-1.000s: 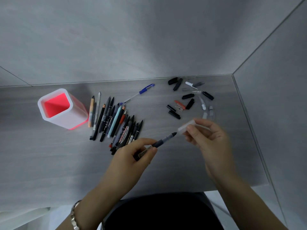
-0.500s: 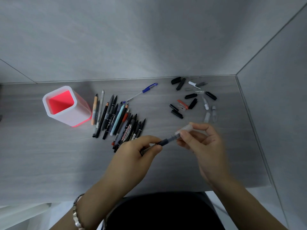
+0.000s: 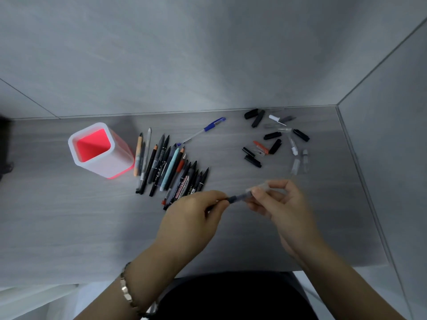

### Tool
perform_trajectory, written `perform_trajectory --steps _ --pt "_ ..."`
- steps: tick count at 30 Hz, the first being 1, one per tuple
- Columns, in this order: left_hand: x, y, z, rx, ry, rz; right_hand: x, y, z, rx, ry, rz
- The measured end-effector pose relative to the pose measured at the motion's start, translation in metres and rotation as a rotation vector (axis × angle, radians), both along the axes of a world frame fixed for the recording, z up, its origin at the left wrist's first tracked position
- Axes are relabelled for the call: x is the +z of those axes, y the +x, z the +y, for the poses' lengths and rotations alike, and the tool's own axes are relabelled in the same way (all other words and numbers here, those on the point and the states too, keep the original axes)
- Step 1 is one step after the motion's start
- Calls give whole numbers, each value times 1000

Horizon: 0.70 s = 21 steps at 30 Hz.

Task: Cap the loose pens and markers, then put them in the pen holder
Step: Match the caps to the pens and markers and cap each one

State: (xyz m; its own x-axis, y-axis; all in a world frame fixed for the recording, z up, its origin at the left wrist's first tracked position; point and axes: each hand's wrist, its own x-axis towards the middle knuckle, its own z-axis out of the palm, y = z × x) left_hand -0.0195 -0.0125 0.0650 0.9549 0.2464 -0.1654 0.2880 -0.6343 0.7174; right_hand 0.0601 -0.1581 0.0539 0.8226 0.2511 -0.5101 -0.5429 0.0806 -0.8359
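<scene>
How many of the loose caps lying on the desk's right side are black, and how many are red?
Black caps: 7
Red caps: 1
Total, black and red: 8

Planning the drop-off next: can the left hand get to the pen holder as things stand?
Probably yes. The left hand grips the pen, and only flat-lying loose pens sit between it and the open-topped pen holder; it could pass over them.

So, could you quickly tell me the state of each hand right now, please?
The left hand grips the dark pen.
The right hand pinches the clear cap at its tip.
</scene>
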Motion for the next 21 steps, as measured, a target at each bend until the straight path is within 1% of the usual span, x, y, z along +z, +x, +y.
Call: perform_trajectory --steps 1,2,3,4,7,8,10,13,16,19,20,21 --pt "-6 0 6 -95 147 -48 -5 0 -1 6 -24 23" --pt "-15 0 12 -151 223 -74 -10 1 -1 35 -56 42" --pt "-24 1 16 -156 241 -69 -15 3 -1 88 -90 58" --pt "-32 3 21 -108 223 -27 -19 5 0 156 -122 68" --pt "-50 26 47 174 108 81 -34 19 1 288 -259 38" --pt "-56 38 58 247 113 95 -39 25 1 308 -312 19" --pt "-63 68 79 285 171 103 -44 36 1 357 -400 -15" --pt "-68 110 99 206 277 100 -49 48 2 414 -462 -77" --pt "-70 127 104 127 405 86 -54 52 2 437 -459 -117" --pt "-70 112 85 77 449 19 -62 51 -3 455 -458 -143" --pt "-68 100 75 49 453 50 -64 50 -5 449 -453 -146" --pt "-68 88 64 19 453 121 -68 49 -8 439 -452 -151"
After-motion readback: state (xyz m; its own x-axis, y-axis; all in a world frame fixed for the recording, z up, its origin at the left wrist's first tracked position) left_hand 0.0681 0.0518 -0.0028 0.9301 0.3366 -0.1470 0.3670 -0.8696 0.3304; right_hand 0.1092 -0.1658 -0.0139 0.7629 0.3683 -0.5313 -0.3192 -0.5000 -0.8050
